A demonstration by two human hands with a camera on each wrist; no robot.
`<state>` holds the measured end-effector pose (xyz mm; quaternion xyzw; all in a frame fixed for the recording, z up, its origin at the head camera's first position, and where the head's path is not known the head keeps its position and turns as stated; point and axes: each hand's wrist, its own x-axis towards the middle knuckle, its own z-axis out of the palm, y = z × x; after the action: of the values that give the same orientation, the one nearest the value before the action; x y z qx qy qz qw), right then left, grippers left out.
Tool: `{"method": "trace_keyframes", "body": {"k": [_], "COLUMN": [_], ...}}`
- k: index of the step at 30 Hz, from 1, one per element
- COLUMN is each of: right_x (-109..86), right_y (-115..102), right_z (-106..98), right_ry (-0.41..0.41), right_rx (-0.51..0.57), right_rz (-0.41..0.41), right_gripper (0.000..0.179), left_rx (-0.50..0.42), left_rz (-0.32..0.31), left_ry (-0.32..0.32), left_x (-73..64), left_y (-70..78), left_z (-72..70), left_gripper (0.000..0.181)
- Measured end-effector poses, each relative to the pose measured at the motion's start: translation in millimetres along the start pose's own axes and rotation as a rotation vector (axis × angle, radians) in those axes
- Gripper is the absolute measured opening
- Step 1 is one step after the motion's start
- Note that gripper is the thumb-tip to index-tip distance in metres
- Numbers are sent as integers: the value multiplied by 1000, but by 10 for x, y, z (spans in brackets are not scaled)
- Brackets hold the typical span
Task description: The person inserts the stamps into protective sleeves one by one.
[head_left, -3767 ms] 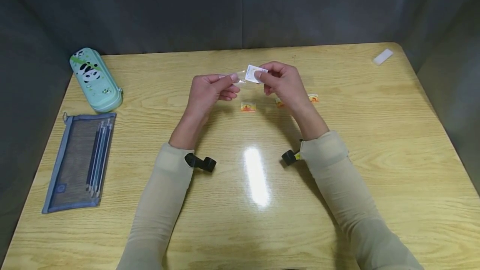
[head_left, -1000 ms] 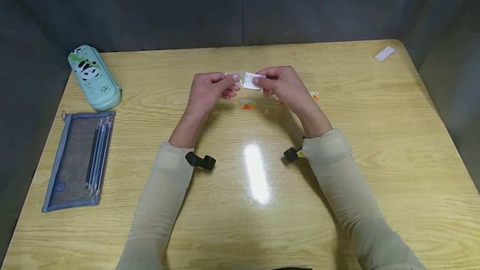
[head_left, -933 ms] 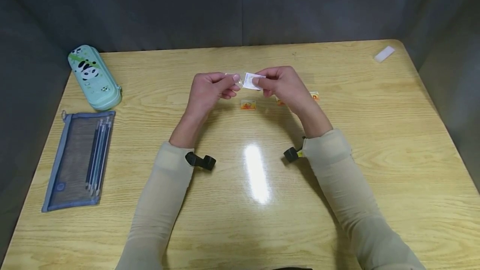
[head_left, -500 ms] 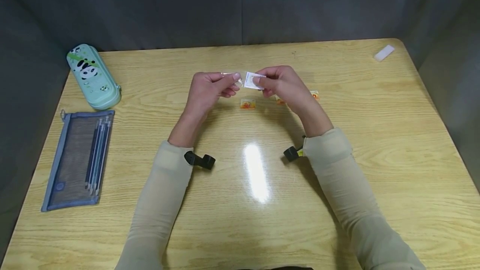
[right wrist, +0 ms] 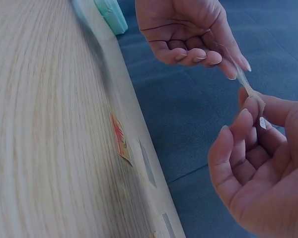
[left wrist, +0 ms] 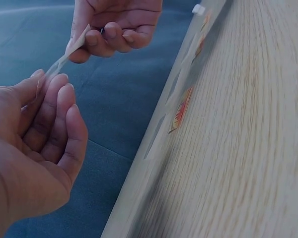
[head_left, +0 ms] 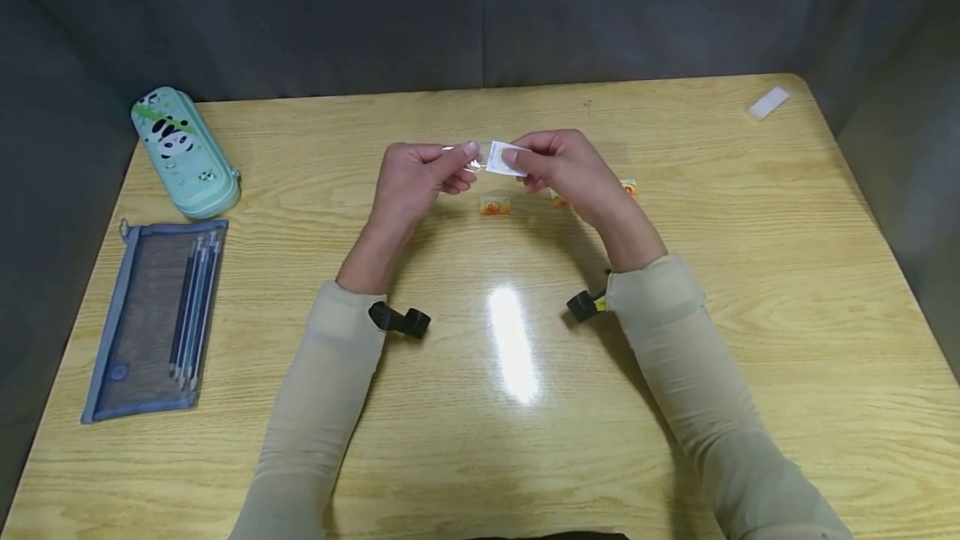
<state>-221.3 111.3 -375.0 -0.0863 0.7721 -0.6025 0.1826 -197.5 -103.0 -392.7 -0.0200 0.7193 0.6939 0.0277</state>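
Note:
Above the far half of the table, my two hands meet fingertip to fingertip. My left hand [head_left: 411,183] pinches a piece of clear plastic film [head_left: 474,165] between thumb and forefinger. A small white square of paper [head_left: 496,158] with faint print is pinched by my right hand [head_left: 572,169], the thumb lying across its face. In the left wrist view the film [left wrist: 54,68] runs up to the paper [left wrist: 80,40]. Below the hands, a small orange-and-yellow printed piece [head_left: 495,207] lies on the table; two similar ones are partly hidden by the right hand and wrist.
At the left lie a mint panda pencil case [head_left: 187,152] and a blue mesh zip pouch [head_left: 146,298] holding several pencils [head_left: 197,307]. A white rectangular block [head_left: 768,103] sits at the far right corner. Shiny flat strips [right wrist: 148,162] lie near the table's far edge.
Compared with the oldest frame, the right hand and the white paper sit slightly lower, and less film shows between the hands. Both pinches are kept; over the last second they barely move.

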Motion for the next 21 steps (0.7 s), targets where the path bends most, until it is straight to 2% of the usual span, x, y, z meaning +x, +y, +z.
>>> {"method": "trace_keyframes", "body": {"k": [5, 13, 21], "right_x": [-4, -1, -18], "right_y": [2, -10, -6], "right_z": [-13, -47, -55], "right_ry": [-18, -26, -14], "right_rx": [-31, -69, -46], "right_rz": [-11, -18, -5], "right_gripper": [25, 26, 25], "left_rx": [-3, -5, 14], "left_rz": [6, 39, 56], "left_ry": [-4, 12, 28], "left_x": [-5, -3, -11], "left_y": [8, 5, -20], "left_z": [11, 12, 44], "left_gripper": [37, 30, 31]}}
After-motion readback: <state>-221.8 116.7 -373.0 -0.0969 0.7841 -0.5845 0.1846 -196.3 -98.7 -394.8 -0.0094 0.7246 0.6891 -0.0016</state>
